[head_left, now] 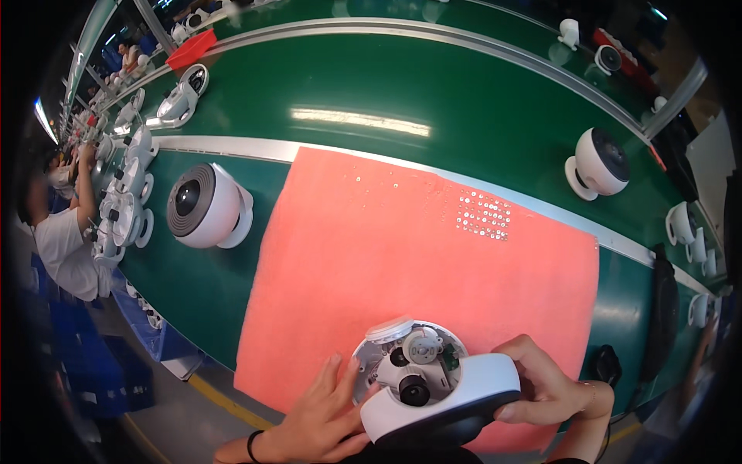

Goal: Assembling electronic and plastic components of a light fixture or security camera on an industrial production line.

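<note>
White shells (124,220) stand in a curving row along the left of the smooth green table (182,305). Behind them is a red tray (192,49), its contents too small to tell. Next comes a round camera (226,213), glossy white with a ribbed grey front. A soft, matte pink mat (332,255) follows. Over its near edge, the left hand (321,421) has its fingers spread beside an open bowl (450,331) (whether they grip, I cannot tell). Inside the bowl sit a round metal motor, a black lens (414,391) and a green board. A curved white cover (488,375) with a dark face lies across its near side. Shiny round bits (485,214) form a grid beyond. The right hand (545,390) has its fingers closed around the cover's right end. Farther right stands another camera (597,164).
</note>
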`<state>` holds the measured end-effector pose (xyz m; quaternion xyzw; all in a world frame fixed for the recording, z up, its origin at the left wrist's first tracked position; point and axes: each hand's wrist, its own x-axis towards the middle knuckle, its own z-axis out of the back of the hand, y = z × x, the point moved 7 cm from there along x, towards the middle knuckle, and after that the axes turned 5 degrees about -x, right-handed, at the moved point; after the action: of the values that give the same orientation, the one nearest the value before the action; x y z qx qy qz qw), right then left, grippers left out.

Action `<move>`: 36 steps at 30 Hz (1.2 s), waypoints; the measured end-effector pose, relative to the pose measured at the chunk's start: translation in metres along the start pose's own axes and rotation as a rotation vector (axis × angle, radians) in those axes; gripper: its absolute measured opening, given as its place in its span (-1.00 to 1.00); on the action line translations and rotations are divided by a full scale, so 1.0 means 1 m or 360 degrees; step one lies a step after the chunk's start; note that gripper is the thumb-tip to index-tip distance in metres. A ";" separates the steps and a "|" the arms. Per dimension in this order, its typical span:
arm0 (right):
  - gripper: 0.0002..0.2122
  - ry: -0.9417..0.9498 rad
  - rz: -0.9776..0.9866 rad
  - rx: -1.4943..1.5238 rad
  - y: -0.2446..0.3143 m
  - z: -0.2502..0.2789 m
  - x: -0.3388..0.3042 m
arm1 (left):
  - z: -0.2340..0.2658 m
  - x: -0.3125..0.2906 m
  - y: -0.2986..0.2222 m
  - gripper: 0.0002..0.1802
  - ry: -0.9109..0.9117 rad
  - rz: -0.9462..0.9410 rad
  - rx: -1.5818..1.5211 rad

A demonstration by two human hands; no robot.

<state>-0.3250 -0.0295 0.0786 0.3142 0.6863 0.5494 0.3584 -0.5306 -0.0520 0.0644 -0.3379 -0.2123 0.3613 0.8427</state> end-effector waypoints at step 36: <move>-0.70 -0.0227 0.0264 -0.2067 0.014 0.003 0.037 | 0.039 0.058 0.001 -0.44 0.0273 0.0294 0.0509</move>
<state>-0.3420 0.0055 0.0865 0.1215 0.1633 0.8555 0.4761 -0.5168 0.0084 0.0972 -0.2474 -0.0477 0.4359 0.8640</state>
